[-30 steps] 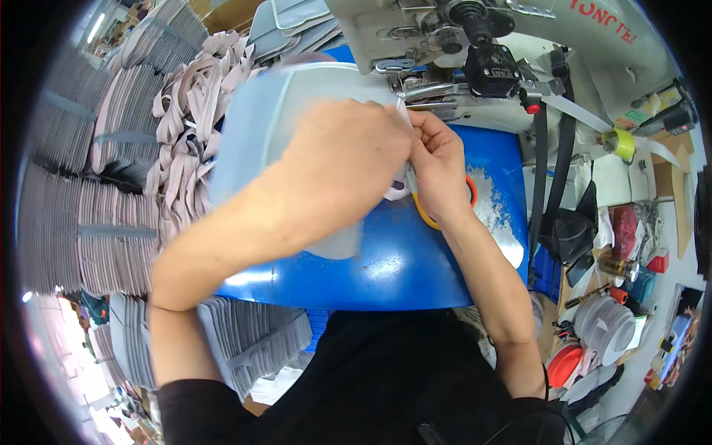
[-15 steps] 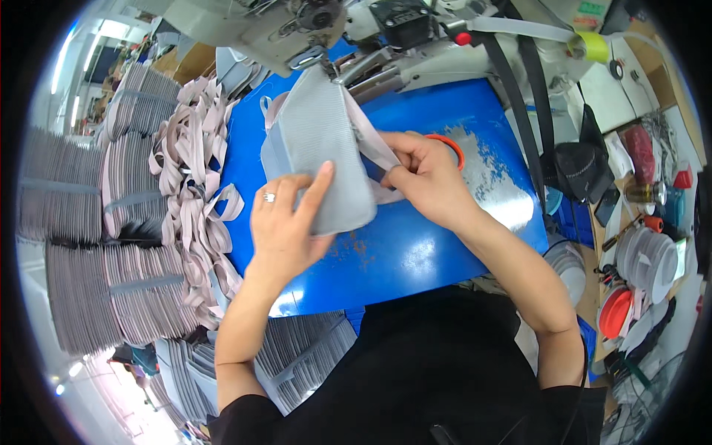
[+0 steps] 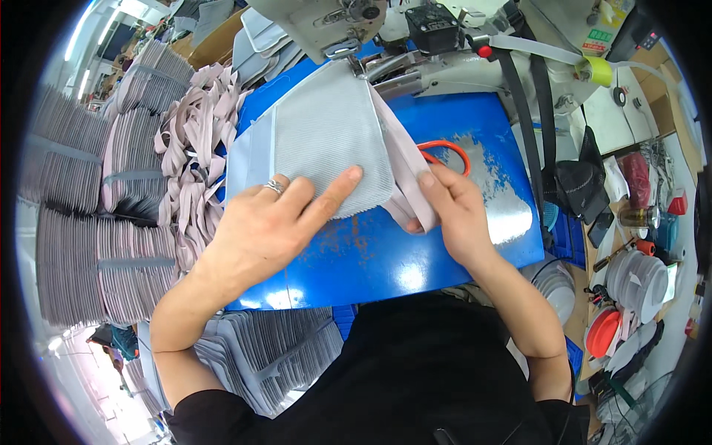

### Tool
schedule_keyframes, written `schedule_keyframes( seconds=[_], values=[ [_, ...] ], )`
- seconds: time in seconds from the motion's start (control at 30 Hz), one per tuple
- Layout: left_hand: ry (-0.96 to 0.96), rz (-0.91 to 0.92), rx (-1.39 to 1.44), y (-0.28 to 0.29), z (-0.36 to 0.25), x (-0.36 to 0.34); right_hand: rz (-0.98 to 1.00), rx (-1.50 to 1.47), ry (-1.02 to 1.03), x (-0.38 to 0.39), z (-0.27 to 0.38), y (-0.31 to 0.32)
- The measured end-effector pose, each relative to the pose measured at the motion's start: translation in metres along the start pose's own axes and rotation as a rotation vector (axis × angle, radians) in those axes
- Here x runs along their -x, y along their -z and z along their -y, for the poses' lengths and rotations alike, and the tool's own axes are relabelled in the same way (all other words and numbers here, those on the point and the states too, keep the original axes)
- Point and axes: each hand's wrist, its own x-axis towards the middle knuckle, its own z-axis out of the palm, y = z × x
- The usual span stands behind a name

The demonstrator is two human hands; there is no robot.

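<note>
Looking down from the head view: grey mesh fabric panel (image 3: 326, 144) lies flat toward the far edge of the blue desk (image 3: 386, 259), its top tucked under the head of the sewing machine (image 3: 348, 22). Left hand (image 3: 271, 222) rests on the panel's near edge, fingers spread and flat, forefinger pressing the cloth down; no pinch. Right hand (image 3: 452, 211) pinches a pale grey strap (image 3: 404, 174) that runs down the panel's right side, thumb and fingers closed on its lower end. Orange-handled scissors (image 3: 445, 152) lie just beyond the right hand. Loose straps (image 3: 193, 156) heaped at the desk's left edge, beside stacks of panels (image 3: 81, 259).

Judgement: panel looks light, soft and limp, likely to wrinkle or slide on the smooth desk; best held by flat pressure or at its bound edges. Strap is thin and floppy; pinch near the end.
</note>
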Motion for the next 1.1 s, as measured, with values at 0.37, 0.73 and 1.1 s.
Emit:
schedule_keyframes(
  seconds=[0.37, 0.73, 1.1],
  values=[
    [-0.055, 0.115, 0.01, 0.016, 0.024, -0.024, 0.046, 0.114, 0.027, -0.024, 0.016, -0.016],
    [-0.14, 0.134, -0.011, 0.0, 0.092, -0.06, 0.059, -0.048, 0.106, -0.107, 0.009, -0.024],
    [-0.139, 0.125, -0.05, 0.001, 0.096, -0.07, 0.03, -0.014, 0.196, -0.122, 0.0, -0.029]
  ],
)
